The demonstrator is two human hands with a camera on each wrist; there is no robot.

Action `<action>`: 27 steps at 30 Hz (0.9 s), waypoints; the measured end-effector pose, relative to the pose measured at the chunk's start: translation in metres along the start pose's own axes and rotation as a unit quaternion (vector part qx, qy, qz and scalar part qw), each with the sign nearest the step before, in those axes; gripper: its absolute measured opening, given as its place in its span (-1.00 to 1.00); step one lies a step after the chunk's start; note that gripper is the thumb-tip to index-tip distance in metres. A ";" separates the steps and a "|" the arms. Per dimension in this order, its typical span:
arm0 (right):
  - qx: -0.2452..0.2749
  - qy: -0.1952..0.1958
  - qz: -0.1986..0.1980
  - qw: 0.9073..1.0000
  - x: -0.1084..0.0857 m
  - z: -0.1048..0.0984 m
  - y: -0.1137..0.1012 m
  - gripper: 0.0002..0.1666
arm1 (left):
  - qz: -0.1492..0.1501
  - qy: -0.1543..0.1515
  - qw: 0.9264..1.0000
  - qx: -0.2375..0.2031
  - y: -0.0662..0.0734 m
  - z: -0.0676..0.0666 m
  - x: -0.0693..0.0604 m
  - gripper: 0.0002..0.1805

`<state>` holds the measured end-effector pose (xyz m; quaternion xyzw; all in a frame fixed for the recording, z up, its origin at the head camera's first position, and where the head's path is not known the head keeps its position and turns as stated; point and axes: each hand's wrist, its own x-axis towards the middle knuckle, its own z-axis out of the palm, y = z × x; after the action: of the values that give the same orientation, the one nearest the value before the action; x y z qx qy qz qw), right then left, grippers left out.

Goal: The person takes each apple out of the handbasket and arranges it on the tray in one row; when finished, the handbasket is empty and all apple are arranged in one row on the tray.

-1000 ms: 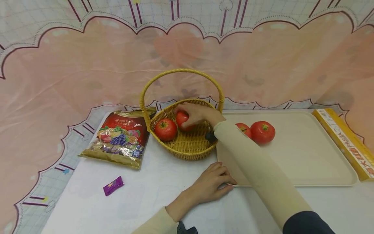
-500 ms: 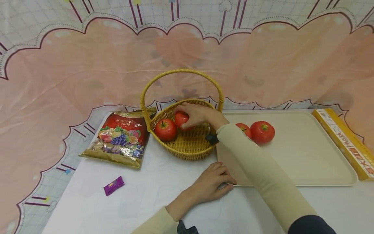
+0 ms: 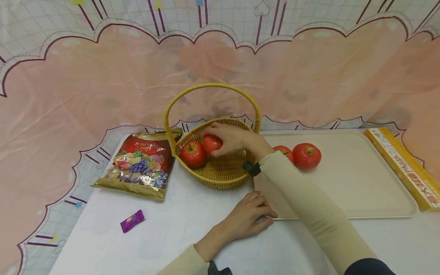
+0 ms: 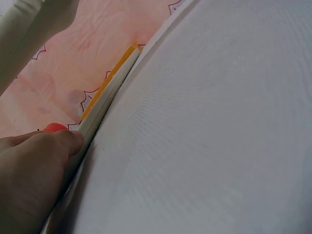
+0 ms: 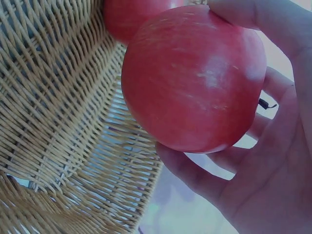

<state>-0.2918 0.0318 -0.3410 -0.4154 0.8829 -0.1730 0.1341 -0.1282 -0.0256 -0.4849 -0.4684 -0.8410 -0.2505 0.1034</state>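
Observation:
In the head view, my right hand (image 3: 230, 138) reaches into the yellow wicker basket (image 3: 220, 185) and grips a red tomato (image 3: 212, 144). Another tomato (image 3: 193, 154) lies against its left side in the basket. The right wrist view has the gripped tomato (image 5: 195, 80) between thumb and fingers, its dark stem toward the palm, above the woven wall (image 5: 63, 97). My left hand (image 3: 245, 217) rests palm down at the near left corner of the beige tray (image 3: 371, 191). Its fingertips touch the rim, also in the left wrist view, where the hand (image 4: 39, 165) is partly cut off.
Two tomatoes, one (image 3: 307, 156) beside another (image 3: 284, 152) partly behind my right sleeve, sit on the tray. A yellow box (image 3: 403, 168) lies along its right edge. The candy bag (image 3: 139, 164) is left of the basket, with a purple wrapped candy (image 3: 132, 221) nearer the front.
The view has shifted slightly. My right wrist has moved a little right and down, and more of the gripped tomato shows. My left hand stays at the tray corner.

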 end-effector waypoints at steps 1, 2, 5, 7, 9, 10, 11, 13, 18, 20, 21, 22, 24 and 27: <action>-0.001 0.003 0.000 1.000 -0.001 0.000 -0.001 -0.30 | 0.000 0.001 1.000 0.002 0.000 0.000 0.000 -0.86; -0.001 0.006 0.000 1.000 -0.002 0.000 -0.001 -0.30 | 0.001 0.003 1.000 0.003 0.000 0.000 0.000 -0.86; -0.001 0.014 0.001 1.000 -0.007 0.001 -0.002 -0.31 | 0.008 0.009 1.000 0.009 0.000 0.001 0.000 -0.86; -0.003 0.017 0.002 1.000 -0.010 0.001 -0.002 -0.31 | 0.012 0.012 1.000 0.010 -0.001 0.001 0.000 -0.85; -0.004 0.018 0.006 1.000 -0.013 0.001 -0.003 -0.31 | 0.015 0.012 1.000 0.012 -0.001 0.002 -0.001 -0.85; -0.004 0.019 0.006 1.000 -0.014 0.001 -0.003 -0.31 | 0.015 0.011 1.000 0.011 -0.001 0.002 -0.001 -0.85; -0.005 0.020 0.006 1.000 -0.015 0.001 -0.003 -0.31 | 0.014 0.009 1.000 0.013 -0.001 0.002 -0.001 -0.85; -0.002 0.024 0.006 1.000 -0.017 0.001 -0.003 -0.30 | 0.011 0.007 1.000 0.013 -0.001 0.001 -0.001 -0.85; 0.010 0.036 -0.003 0.999 -0.023 0.003 -0.002 -0.31 | 0.003 0.004 1.000 0.009 -0.001 0.001 0.000 -0.85; 0.014 0.038 -0.004 0.999 -0.026 0.004 -0.002 -0.31 | 0.006 0.005 1.000 0.011 -0.001 0.001 0.000 -0.85; 0.016 0.040 -0.002 0.999 -0.028 0.005 -0.001 -0.31 | 0.008 0.005 1.000 0.013 -0.002 0.001 0.000 -0.85; 0.019 0.041 -0.001 0.999 -0.029 0.006 -0.002 -0.32 | 0.008 0.004 1.000 0.010 -0.002 0.001 0.000 -0.85; 0.024 0.044 0.001 0.999 -0.032 0.007 -0.002 -0.32 | 0.009 0.003 1.000 0.008 -0.002 0.002 -0.001 -0.84; 0.026 0.051 0.000 0.998 -0.036 0.009 -0.002 -0.33 | 0.008 0.005 1.000 0.009 -0.002 0.002 -0.001 -0.84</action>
<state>-0.2648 0.0565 -0.3445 -0.4026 0.8836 -0.2171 0.1000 -0.1289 -0.0256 -0.4878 -0.4729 -0.8389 -0.2440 0.1141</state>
